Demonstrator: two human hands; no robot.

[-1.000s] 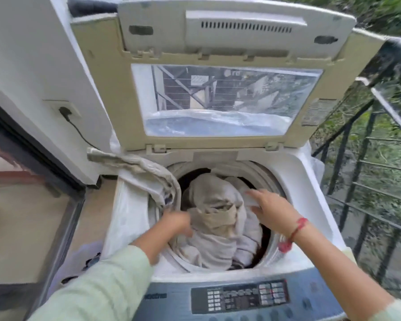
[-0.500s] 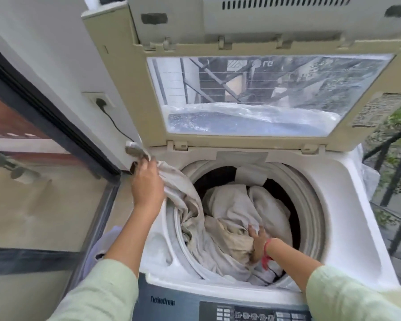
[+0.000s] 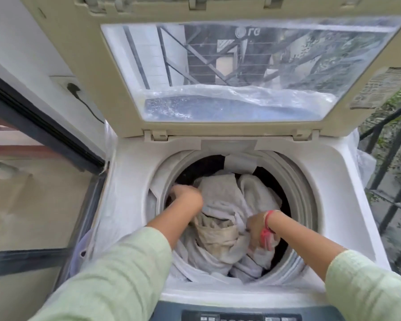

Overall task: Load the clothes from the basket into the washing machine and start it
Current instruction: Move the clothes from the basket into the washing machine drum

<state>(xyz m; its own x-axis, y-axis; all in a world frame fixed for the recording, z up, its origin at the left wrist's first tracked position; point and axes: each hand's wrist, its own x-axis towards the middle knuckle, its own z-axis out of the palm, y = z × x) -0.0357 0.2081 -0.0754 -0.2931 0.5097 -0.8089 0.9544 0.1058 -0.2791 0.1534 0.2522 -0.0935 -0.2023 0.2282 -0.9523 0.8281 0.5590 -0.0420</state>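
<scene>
A white top-loading washing machine [image 3: 333,186] stands open, its lid [image 3: 83,66] raised upright at the back. Pale grey and beige clothes [image 3: 220,198] fill the round drum [image 3: 303,205]. My left hand [image 3: 185,196] is inside the drum at its left side, fingers closed on a fold of the cloth. My right hand [image 3: 256,228], with a red thread at the wrist, is pressed into the clothes at the drum's front right and grips them. The basket is out of view.
The control panel [image 3: 241,317] lies at the bottom edge. A wall with a socket and black cable [image 3: 73,88] is on the left, above a dark-framed glass door [image 3: 44,135]. A black metal railing [image 3: 389,144] stands close on the right.
My left hand brought the cloth that hung over the machine's left rim down into the drum. The right hand shifted right within the clothes. The view moved closer to the drum.
</scene>
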